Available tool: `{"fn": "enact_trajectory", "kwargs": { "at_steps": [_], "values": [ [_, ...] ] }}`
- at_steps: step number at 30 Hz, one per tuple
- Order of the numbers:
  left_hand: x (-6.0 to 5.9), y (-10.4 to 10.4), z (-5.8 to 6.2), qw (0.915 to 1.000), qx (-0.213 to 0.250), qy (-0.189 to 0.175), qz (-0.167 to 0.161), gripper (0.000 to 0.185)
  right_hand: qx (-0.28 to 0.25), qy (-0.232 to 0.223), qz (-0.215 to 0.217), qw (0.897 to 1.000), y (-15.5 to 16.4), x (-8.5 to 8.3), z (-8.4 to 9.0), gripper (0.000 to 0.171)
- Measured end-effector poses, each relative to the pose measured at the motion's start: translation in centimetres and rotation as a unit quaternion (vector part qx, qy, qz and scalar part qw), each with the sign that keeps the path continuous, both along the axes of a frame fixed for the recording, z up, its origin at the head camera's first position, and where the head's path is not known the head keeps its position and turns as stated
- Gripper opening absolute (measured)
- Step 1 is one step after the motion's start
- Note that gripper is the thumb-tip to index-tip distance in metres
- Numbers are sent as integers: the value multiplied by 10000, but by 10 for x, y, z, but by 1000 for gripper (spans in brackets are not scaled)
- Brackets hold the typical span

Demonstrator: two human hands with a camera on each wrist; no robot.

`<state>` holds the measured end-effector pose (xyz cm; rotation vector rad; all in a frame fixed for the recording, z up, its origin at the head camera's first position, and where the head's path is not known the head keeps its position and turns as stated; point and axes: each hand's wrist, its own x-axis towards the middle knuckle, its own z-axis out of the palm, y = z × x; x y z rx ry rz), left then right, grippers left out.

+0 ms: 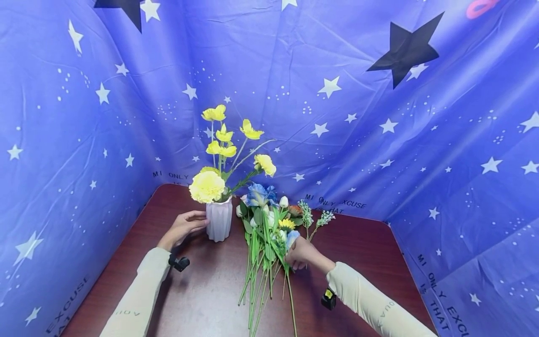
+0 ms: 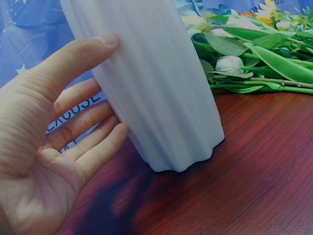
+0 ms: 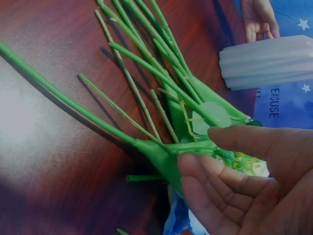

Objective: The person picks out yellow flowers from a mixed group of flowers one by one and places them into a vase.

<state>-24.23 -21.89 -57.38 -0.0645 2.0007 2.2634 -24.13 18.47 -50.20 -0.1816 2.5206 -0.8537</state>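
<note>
Right hand fingers loosely curled at the loose flower stems, stems running toward camera, just right of white vase; left hand open-fingered against vase.

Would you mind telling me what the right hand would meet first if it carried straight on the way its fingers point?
Most likely the green stems of the loose flowers on the table: the right hand has its fingertips right at them, though whether they touch is unclear.

Upright white ribbed vase of yellow flowers beside loose flower stems flat on table.
</note>
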Motion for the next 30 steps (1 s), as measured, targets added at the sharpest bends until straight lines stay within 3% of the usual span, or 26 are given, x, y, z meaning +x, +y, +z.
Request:
{"fn": "enact_trajectory", "kwargs": {
  "at_steps": [9,30],
  "values": [
    [-1,-1,-1,9999,126,72,-60,52,56,-144,-63,9999,-4,5,-4,17],
    [-2,1,-1,9998,190,66,32,50,-75,-63,-233,9997,0,2,-17,8]
  ]
}}
